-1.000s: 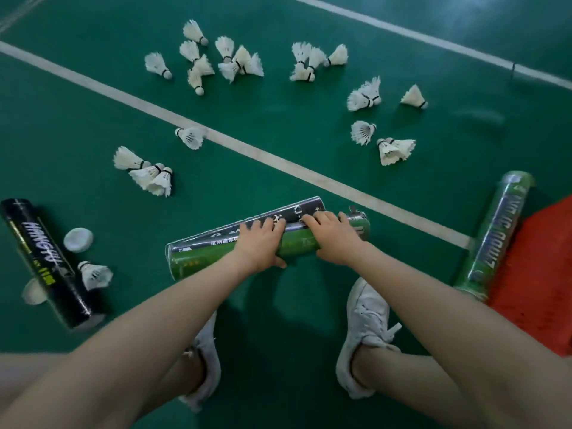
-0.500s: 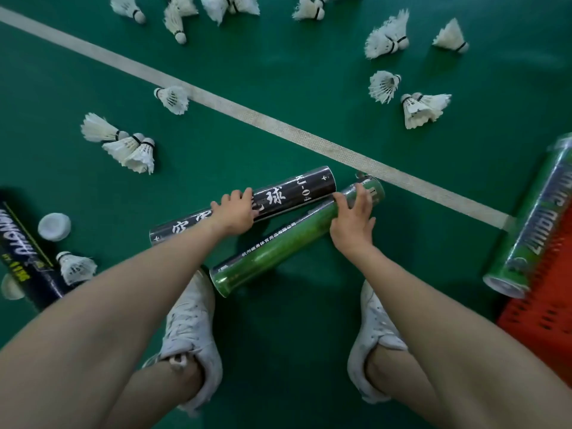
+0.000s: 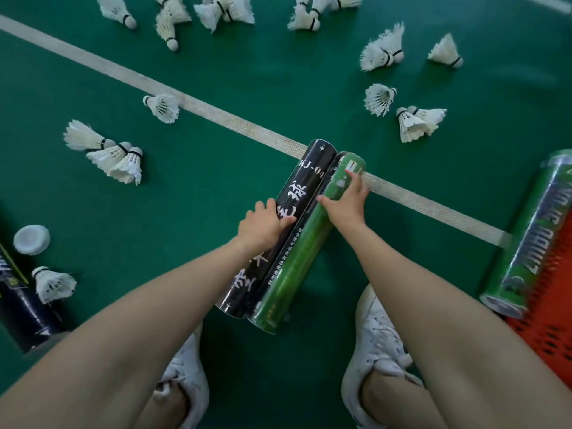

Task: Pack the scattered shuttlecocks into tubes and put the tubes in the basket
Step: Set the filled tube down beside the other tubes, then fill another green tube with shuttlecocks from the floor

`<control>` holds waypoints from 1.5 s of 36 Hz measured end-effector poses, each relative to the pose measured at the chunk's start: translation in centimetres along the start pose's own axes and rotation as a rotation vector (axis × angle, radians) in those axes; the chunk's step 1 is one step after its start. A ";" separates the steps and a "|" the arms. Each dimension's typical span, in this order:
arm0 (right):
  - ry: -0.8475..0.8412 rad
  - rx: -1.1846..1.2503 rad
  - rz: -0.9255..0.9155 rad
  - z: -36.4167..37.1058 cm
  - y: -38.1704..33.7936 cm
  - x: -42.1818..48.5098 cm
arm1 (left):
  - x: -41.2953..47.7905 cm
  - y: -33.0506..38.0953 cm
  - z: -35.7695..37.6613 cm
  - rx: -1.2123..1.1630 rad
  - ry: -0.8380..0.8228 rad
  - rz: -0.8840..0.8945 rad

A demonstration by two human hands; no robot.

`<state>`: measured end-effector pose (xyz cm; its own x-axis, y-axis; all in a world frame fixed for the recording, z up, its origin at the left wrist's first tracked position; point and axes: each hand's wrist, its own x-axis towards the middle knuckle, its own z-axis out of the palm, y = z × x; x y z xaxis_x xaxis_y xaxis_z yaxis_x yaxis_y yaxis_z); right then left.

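Two tubes lie side by side on the green court floor, pointing away from me: a black tube [image 3: 305, 181] with white characters and a green tube [image 3: 297, 264] to its right. My left hand [image 3: 264, 226] rests on the black tube's middle. My right hand [image 3: 346, 204] grips the green tube near its far end. Several white shuttlecocks lie scattered: a cluster of three [image 3: 114, 154] at left, one [image 3: 162, 106] on the white line, one [image 3: 52, 283] near left, more [image 3: 382, 51] at the top and right [image 3: 416, 120].
A dark tube [image 3: 21, 305] lies at the left edge beside a white cap [image 3: 31, 239]. Another green tube [image 3: 538, 239] leans against the red basket [image 3: 554, 332] at right. My white shoes [image 3: 376, 345] stand close below the tubes.
Both tubes have swung from lying crosswise to pointing away from me, side by side and touching. The view has shifted closer and lower.
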<state>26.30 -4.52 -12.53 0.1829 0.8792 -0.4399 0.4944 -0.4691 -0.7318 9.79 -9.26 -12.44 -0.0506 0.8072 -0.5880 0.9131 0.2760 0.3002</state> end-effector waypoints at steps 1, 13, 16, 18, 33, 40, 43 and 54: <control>-0.039 0.007 0.031 0.1 0.2 -0.1 | -0.2 0.2 0.1 0.016 -0.002 0.000; -0.457 -0.136 -0.032 0.9 2.4 -4.9 | -4.7 -1.4 1.7 -0.056 -0.210 -0.167; -0.508 -0.206 -0.040 0.9 1.7 -5.9 | -5.8 -1.4 0.4 -0.046 -0.326 -0.222; -0.509 -0.252 -0.053 0.6 1.0 -6.3 | -6.3 -1.0 -0.5 0.014 -0.337 -0.190; -0.421 -0.842 -0.342 -14.9 -9.8 -5.0 | -7.7 12.4 -12.9 0.118 -0.084 0.176; -0.318 -0.918 -0.317 -22.5 -10.5 -1.3 | -4.5 20.5 -14.7 0.149 -0.011 0.285; -0.241 -0.886 -0.234 -24.7 -8.2 0.6 | -2.4 23.7 -13.0 0.197 -0.022 0.306; 0.236 -0.635 0.329 -29.8 7.8 5.5 | 2.9 34.4 0.4 0.258 -0.182 0.482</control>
<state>56.47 -0.84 -5.14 0.5481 0.7300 -0.4083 0.7644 -0.6353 -0.1097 41.24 2.38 -4.07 0.4448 0.7014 -0.5570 0.8863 -0.2554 0.3863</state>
